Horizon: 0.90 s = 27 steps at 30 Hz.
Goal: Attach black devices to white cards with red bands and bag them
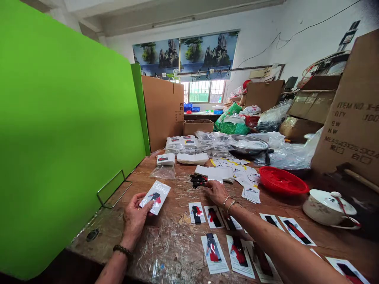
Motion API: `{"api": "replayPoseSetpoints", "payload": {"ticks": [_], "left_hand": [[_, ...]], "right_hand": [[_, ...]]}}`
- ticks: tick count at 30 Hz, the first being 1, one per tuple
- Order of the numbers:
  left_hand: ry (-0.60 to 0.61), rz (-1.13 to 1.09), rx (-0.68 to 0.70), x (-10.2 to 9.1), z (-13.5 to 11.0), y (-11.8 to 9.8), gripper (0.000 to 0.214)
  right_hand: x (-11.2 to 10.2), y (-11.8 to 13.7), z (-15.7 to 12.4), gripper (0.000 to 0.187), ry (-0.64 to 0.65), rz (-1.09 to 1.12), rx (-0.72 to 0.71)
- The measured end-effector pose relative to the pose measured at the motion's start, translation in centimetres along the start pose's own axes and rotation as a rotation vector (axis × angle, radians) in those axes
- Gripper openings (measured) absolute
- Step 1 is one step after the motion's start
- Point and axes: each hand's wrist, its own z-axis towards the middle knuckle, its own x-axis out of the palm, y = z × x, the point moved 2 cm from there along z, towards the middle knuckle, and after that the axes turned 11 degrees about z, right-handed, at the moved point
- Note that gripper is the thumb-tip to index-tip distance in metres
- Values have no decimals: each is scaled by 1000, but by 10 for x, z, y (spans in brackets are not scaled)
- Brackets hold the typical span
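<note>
My left hand (134,215) holds a white card in a clear sleeve (155,196) bearing a black and red item, pinched between thumb and fingers above the table. My right hand (216,191) reaches forward, its fingers closed on a small pile of black pieces (197,180) on the table. Several white cards with black and red items (213,248) lie flat in rows in front of me. A stack of blank white cards (215,172) sits just beyond my right hand.
A green partition (65,130) walls off the left side, with a wire stand (114,189) at its foot. A red bowl (281,180), a white lidded pot (328,207), a metal bowl (249,145), bagged stacks (180,142) and cardboard boxes (352,118) crowd the back and right.
</note>
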Motion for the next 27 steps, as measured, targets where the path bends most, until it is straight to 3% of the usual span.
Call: {"api": "replayPoseSetpoints", "payload": {"ticks": [4,8,12,15,18,20,24,27], "left_hand": [[-56,235,59,9,37,12,46],[-125,633,251,9,58,31,38],[-118,832,345,7,58,36,36],[-208,869,418,8,46,23,33],[-229,659,435,19,22,4,24],[-85,398,308,33,-2,-4,18],[226,-54,43,55,-67,-8,30],[276,-327,-24,53,-108,-5,38]], "right_hand": [[-14,-31,26,36,-90,-202,39],[-23,-43,36,37,6,-453,-25],[-33,-45,38,25,54,-481,-62],[-42,-42,39,25,12,-498,-57],[-45,-24,33,26,-100,-417,-61],[-38,-1,18,25,-133,-260,-137],[-7,56,-42,23,-38,79,-368],[16,88,-96,21,49,156,-435]]}}
